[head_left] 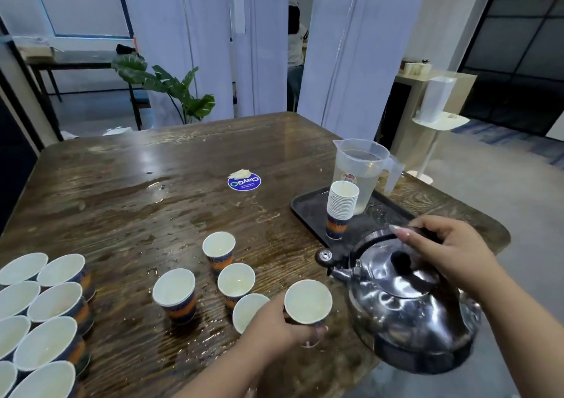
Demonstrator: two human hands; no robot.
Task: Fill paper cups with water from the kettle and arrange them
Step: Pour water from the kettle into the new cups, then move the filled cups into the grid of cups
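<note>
While the right hand [451, 251] grips its black handle, the shiny steel kettle [409, 309] hovers at the table's near right edge, spout beside a white paper cup [308, 303] the left hand [283, 326] holds. Left of the kettle stand 4 loose cups [174, 293]; behind it, a black tray [308, 211] carries a cup stack [341, 208] and a clear plastic jug [363, 168].

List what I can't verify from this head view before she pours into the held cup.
- Water level in the shiny steel kettle: lid shut.
- Lower part of the white paper cup held by the left hand: covered by fingers.
- Grouped paper cups at the left edge: cut off by the frame, count unknown.
- Black kettle handle: mostly under the right hand.
- Round blue sticker: small print unreadable.
</note>
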